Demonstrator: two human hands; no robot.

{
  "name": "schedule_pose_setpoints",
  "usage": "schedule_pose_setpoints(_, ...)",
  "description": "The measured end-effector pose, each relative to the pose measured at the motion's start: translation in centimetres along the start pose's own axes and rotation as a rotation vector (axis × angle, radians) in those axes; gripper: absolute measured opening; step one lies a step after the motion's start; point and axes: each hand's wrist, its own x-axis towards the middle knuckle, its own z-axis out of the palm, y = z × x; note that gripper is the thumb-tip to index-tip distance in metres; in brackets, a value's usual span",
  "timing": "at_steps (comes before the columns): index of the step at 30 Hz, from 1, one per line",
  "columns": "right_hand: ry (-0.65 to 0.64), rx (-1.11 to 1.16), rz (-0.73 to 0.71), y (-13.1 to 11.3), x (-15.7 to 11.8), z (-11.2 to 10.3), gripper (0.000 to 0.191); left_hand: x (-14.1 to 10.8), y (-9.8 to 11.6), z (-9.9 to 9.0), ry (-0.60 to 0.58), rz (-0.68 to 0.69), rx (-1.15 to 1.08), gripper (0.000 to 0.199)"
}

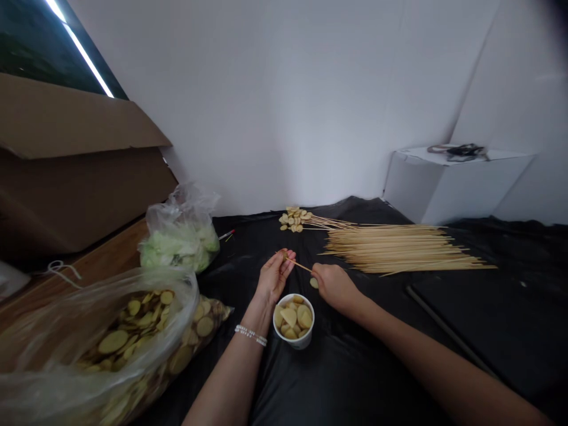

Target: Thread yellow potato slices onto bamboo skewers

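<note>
In the head view my left hand (271, 279) is palm up, its fingertips pinched round a small potato slice (284, 255) at the tip of a bamboo skewer (302, 266). My right hand (335, 287) is closed round the other end of that skewer, which runs slantwise between both hands. A loose potato slice (314, 283) lies on the black sheet beside the right hand. Just below my hands stands a white cup (296, 343) filled with potato slices (290, 316). Part of the slice is hidden by my fingers.
Bare skewers (394, 248) lie in a wide pile at right, with loaded skewers (295, 219) behind. At left are an open bag of slices (195, 290), a bag of pale green pieces (177, 236) and a cardboard box (80, 195). A white box (412, 183) stands back right.
</note>
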Motion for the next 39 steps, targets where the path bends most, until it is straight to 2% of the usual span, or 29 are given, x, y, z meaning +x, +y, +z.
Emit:
schedule_pose_setpoints(6, 0.071, -0.052, 0.000, 0.0, 0.0, 0.2, 0.020, -0.2, -0.1, 0.2, -0.012, -0.006, 0.013, 0.010)
schedule_pose_setpoints(12, 0.029, 0.298, 0.040, 0.6, 0.8, 0.1, 0.027, -0.6, -0.6, 0.8, -0.047, -0.056, 0.098, 0.011)
schedule_pose_setpoints(16, 0.053, 0.379, 0.060, 0.6, 1.0, 0.2, 0.026, -0.5, -0.5, 0.7, -0.046, -0.044, 0.109, 0.012)
schedule_pose_setpoints(20, 0.083, 0.283, -0.008, 0.5, 0.6, 0.5, 0.025, -0.3, 0.1, 0.3, -0.037, -0.023, 0.091, 0.011)
schedule_pose_setpoints(24, 0.100, 0.100, 0.008, 0.4, 0.4, 0.7, 0.025, -0.3, 0.1, 0.3, -0.027, -0.032, 0.071, 0.010)
schedule_pose_setpoints(31, 0.078, 0.416, 0.024, 1.0, 1.5, 1.2, 0.027, -0.9, -1.1, 1.4, -0.098, -0.127, 0.112, 0.011)
schedule_pose_setpoints(34, 0.131, 0.344, -0.013, 1.1, 1.7, 1.3, 0.025, -1.0, -1.3, 1.5, -0.107, -0.144, 0.123, 0.010)
schedule_pose_setpoints(39, 0.097, 0.266, -0.028, 1.2, 1.3, 1.2, 0.026, -1.0, -0.9, 1.2, -0.144, -0.146, 0.141, 0.012)
